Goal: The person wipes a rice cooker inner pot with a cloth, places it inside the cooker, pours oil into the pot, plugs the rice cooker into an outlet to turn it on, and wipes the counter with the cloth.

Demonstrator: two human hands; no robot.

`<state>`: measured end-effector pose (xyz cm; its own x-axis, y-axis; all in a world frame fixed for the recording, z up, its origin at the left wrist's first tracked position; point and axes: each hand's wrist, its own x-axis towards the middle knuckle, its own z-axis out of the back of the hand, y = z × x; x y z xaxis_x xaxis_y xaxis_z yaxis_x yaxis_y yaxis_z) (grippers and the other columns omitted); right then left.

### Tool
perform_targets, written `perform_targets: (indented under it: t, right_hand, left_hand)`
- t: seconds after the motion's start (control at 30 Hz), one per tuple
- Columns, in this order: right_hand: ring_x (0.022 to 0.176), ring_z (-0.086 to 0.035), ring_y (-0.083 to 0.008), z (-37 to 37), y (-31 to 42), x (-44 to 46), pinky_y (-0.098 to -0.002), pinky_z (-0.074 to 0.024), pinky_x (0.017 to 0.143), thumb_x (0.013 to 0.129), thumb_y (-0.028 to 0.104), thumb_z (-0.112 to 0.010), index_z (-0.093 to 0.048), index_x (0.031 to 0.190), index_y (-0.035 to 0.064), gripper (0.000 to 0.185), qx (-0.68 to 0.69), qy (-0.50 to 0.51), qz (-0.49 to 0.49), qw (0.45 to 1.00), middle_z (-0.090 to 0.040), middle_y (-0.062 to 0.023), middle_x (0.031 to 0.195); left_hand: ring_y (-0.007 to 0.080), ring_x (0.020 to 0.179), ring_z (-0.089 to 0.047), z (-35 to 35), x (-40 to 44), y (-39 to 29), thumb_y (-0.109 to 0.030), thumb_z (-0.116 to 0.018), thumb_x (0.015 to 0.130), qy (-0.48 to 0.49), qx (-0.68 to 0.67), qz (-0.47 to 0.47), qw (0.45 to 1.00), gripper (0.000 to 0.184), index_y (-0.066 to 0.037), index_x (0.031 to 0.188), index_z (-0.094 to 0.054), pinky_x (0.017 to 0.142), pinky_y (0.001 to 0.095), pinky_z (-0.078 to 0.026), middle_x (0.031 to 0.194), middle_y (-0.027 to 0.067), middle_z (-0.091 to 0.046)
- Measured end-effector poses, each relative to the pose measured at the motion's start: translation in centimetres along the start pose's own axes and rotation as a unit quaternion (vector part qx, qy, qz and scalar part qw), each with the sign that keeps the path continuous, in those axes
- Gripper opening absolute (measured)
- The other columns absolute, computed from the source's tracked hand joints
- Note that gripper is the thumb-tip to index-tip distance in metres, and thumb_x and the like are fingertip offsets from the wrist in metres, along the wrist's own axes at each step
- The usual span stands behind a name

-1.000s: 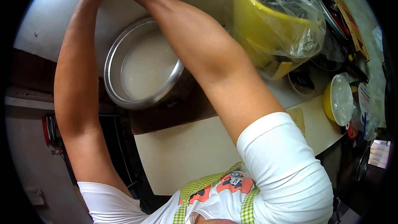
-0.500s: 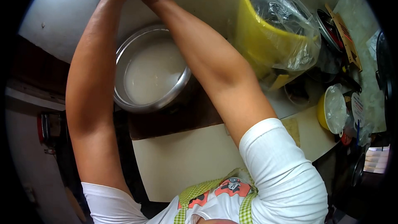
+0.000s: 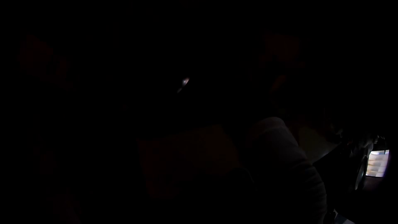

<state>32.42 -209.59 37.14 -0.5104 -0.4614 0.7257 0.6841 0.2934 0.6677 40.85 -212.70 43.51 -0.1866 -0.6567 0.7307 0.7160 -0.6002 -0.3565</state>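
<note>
Nearly the whole view is black. Neither my left hand nor my right hand can be made out, and whatever they touch is hidden in the dark. My right sleeve (image 3: pixel 286 166) shows faintly at the lower right. A small glint (image 3: pixel 184 83) near the middle lies where the metal pot's rim was seen earlier; the pot itself does not show.
A bright window-like patch (image 3: pixel 377 164) shines at the far right edge. A dim strip of the counter (image 3: pixel 313 143) shows beside the sleeve, and a very dark brownish surface (image 3: pixel 186 159) lies at lower centre.
The light has gone almost completely. Both arms, the pot with cloudy liquid, the yellow bin and the wall were visible before and are now lost in darkness.
</note>
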Motion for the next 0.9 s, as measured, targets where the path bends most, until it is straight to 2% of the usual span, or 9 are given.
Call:
perform_targets:
  t: [0.17, 0.3, 0.33, 0.5, 0.57, 0.6, 0.7, 0.73, 0.9]
  right_hand:
    - [0.052, -0.056, -0.0284, -0.6, -0.5, -0.1, -0.0367, -0.0433, 0.045, 0.079, 0.029, -0.061, -0.047, 0.083, -0.0013, 0.033, -0.016, -0.022, 0.049, 0.998, -0.059, -0.0175, 0.065]
    - [0.055, -0.057, -0.03, -0.7, 1.4, 1.4, -0.0378, -0.044, 0.049, 0.073, 0.032, -0.066, -0.049, 0.067, -0.0004, 0.037, -0.061, -0.026, 0.08, 0.995, -0.058, -0.018, 0.064]
    - [0.058, -0.057, -0.0309, -0.9, 1.2, 1.9, -0.0395, -0.0439, 0.053, 0.07, 0.032, -0.067, -0.051, 0.063, -0.0004, 0.037, -0.036, -0.026, 0.018, 0.999, -0.058, -0.0167, 0.064]
    - [0.061, -0.059, -0.0285, 0.7, 0.2, 2.5, -0.0396, -0.0453, 0.058, 0.071, 0.033, -0.066, -0.057, 0.072, 0.001, 0.033, 0.005, 0.012, 0.05, 0.999, -0.059, -0.0174, 0.067]
    - [0.071, -0.061, -0.0331, 1.0, 0.0, 3.1, -0.0395, -0.0478, 0.069, 0.066, 0.05, -0.063, -0.066, 0.08, 0.0033, 0.048, -0.078, 0.03, 0.068, 0.994, -0.063, -0.0154, 0.076]
    - [0.071, -0.061, -0.0331, -0.7, 1.3, 2.8, -0.0395, -0.0478, 0.069, 0.066, 0.05, -0.063, -0.066, 0.08, 0.0033, 0.048, -0.08, 0.041, 0.084, 0.992, -0.063, -0.0154, 0.076]
    - [0.057, -0.06, -0.0152, 1.3, 0.4, 3.3, -0.031, -0.0475, 0.056, 0.068, 0.051, -0.067, -0.062, 0.07, 0.0048, 0.046, -0.089, 0.046, 0.016, 0.995, -0.061, -0.0054, 0.059]
    - [0.064, -0.062, -0.0237, 1.8, 0.4, 3.3, -0.039, -0.0478, 0.06, 0.065, 0.058, -0.064, -0.067, 0.08, 0.0047, 0.055, -0.051, 0.081, -0.023, 0.995, -0.063, -0.0124, 0.069]
    - [0.065, -0.061, -0.0274, 2.0, -1.1, 4.4, -0.0403, -0.0474, 0.062, 0.065, 0.062, -0.063, -0.067, 0.077, 0.0036, 0.059, -0.114, 0.101, 0.004, 0.988, -0.062, -0.0146, 0.07]
  left_hand:
    - [0.026, 0.069, -0.06, 2.4, 0.2, 3.7, -0.046, -0.06, 0.071, -0.008, 0.009, -0.007, 1.0, 0.046, 0.0, 0.077, -0.064, 0.064, 0.0366, -0.046, 0.075, 0.0161, -0.063]
    - [0.0272, 0.068, -0.06, 5.4, -0.3, 8.9, -0.048, -0.059, 0.07, -0.03, 0.025, 0.009, 0.999, 0.049, 0.0, 0.075, -0.064, 0.063, 0.0379, -0.045, 0.073, 0.0168, -0.062]
    - [0.0276, 0.067, -0.059, 5.4, -0.5, 9.6, -0.049, -0.059, 0.07, -0.03, 0.028, 0.01, 0.999, 0.05, 0.001, 0.075, -0.063, 0.062, 0.0382, -0.045, 0.073, 0.017, -0.062]
    - [0.0288, 0.064, -0.058, 5.4, -3.9, 8.3, -0.051, -0.06, 0.068, -0.072, -0.03, 0.086, 0.993, 0.053, 0.002, 0.073, -0.062, 0.062, 0.0393, -0.044, 0.069, 0.0161, -0.061]
    - [0.0272, 0.061, -0.057, 7.0, -4.4, 7.2, -0.048, -0.06, 0.068, 0.017, -0.108, 0.125, 0.986, 0.051, 0.003, 0.069, -0.062, 0.062, 0.0393, -0.044, 0.064, 0.0139, -0.061]
    - [0.0272, 0.061, -0.057, 8.3, -4.8, 8.9, -0.048, -0.06, 0.068, 0.004, -0.116, 0.137, 0.984, 0.051, 0.003, 0.069, -0.062, 0.062, 0.0393, -0.044, 0.064, 0.0139, -0.061]
    - [0.0252, 0.06, -0.058, 8.4, -5.8, 6.6, -0.046, -0.06, 0.067, -0.009, -0.134, 0.136, 0.982, 0.047, 0.002, 0.067, -0.062, 0.061, 0.0387, -0.044, 0.061, 0.0126, -0.06]
    - [0.0239, 0.06, -0.058, 8.5, -5.9, 6.5, -0.045, -0.061, 0.067, 0.014, -0.139, 0.135, 0.981, 0.046, 0.001, 0.067, -0.062, 0.061, 0.038, -0.044, 0.062, 0.0121, -0.061]
    - [0.0226, 0.062, -0.059, 7.8, -5.3, 5.6, -0.045, -0.061, 0.066, 0.027, -0.191, 0.122, 0.974, 0.045, 0.0, 0.067, -0.063, 0.061, 0.0366, -0.045, 0.063, 0.0113, -0.061]
